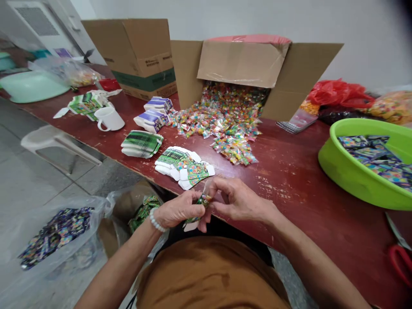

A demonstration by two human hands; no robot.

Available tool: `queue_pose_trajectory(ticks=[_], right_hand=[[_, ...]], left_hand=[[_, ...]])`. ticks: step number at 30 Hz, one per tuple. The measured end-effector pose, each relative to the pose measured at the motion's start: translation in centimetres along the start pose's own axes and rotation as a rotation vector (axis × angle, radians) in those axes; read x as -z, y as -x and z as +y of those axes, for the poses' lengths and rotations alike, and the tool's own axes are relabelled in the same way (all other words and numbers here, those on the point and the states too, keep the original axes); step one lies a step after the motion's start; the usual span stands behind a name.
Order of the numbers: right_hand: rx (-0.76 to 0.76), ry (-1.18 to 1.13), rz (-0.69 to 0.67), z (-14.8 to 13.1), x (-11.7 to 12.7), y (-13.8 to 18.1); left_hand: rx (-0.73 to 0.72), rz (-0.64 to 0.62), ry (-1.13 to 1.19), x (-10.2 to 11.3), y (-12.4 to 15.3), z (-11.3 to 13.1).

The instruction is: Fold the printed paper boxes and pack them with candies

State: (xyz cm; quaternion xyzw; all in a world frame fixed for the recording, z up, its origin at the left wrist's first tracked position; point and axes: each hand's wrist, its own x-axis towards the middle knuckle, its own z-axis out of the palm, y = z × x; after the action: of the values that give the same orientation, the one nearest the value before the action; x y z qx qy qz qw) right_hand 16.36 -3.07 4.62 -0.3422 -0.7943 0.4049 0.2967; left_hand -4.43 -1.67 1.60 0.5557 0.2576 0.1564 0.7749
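My left hand [183,209], with a pale bead bracelet at the wrist, is closed around a small green printed cardboard box [194,219]. From the other side my right hand [233,201] grips the box's upper end, fingertips bent at its white flap. A colourful bit shows at that end; whether it is a candy packet or print, I cannot tell. Just beyond my hands lie flattened green boxes [175,162] in a fanned stack. Another stack of green boxes [141,143] is left of it. Small clear candy packets [236,148] spill toward me across the red table [283,171].
An open carton [241,64] at the back pours out the candy. A lime-green basin [350,184] with dark packets stands right, red-handled scissors [401,257] near it. Left are a white mug [110,119], purple boxes [151,120], a stool [54,139] and a plastic bag [99,214] of filled boxes.
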Motion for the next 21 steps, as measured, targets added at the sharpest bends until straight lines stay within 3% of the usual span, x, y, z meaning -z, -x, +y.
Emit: queue_pose_trajectory(ticks=[4, 6, 8, 10, 15, 18, 21], right_hand=[[-0.107, -0.367, -0.075, 1.1, -1.5, 0.0], [-0.140, -0.391, 0.091, 1.6, -2.3, 0.0], [-0.177, -0.276, 0.353, 1.9, -3.1, 0.0], [-0.249, -0.278, 0.480, 2.2, -3.9, -0.1], [-0.395, -0.738, 0.420, 2.6, -5.0, -0.3], [-0.389, -0.657, 0.544, 2.6, -4.5, -0.3], [-0.364, -0.580, 0.554, 2.5, -4.1, -0.1]], left_hand=[[0.095, 0.036, 0.055, -0.2, -0.2, 0.3], [0.111, 0.149, 0.085, -0.4, -0.2, 0.5], [0.083, 0.272, 0.096, -0.6, -0.3, 0.6], [0.050, 0.354, 0.115, -0.8, -0.4, 0.3], [-0.033, 0.411, 0.119, -1.3, -0.8, -0.6], [-0.124, 0.483, -0.045, -1.6, -0.7, -0.7], [-0.245, 0.654, -0.062, -2.2, -0.4, -1.0]])
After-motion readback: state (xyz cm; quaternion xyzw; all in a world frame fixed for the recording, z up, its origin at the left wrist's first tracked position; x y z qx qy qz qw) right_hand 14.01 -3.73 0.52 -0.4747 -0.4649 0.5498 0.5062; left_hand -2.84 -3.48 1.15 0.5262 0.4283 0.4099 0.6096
